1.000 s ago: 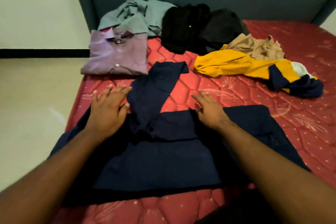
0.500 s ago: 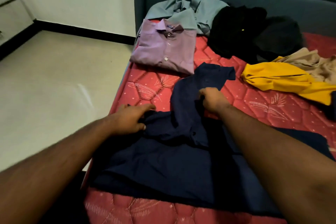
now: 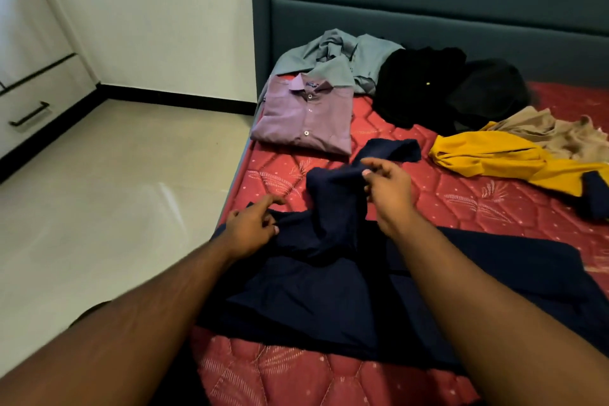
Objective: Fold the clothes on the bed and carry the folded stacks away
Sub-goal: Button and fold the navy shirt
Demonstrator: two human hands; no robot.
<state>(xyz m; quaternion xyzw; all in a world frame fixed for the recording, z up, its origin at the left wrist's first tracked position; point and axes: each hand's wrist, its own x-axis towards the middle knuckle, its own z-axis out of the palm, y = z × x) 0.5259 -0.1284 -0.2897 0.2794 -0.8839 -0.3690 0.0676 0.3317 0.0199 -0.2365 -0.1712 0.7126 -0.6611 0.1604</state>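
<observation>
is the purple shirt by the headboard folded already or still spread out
Folded. The purple shirt lies as a neat flat rectangle on the mattress, collar up, button placket centred, sleeves tucked out of sight, unlike the crumpled grey-green shirt behind it.

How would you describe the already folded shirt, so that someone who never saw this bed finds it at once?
Start at the teal headboard and go to the red mattress corner nearest the floor. There lies the purple button-up shirt, just in front of a crumpled grey-green shirt. It alone is folded into a neat rectangle, collar and buttons up.

A navy shirt (image 3: 329, 290) lies spread on the red mattress (image 3: 461, 201), one sleeve lifted toward twelve o'clock.
</observation>
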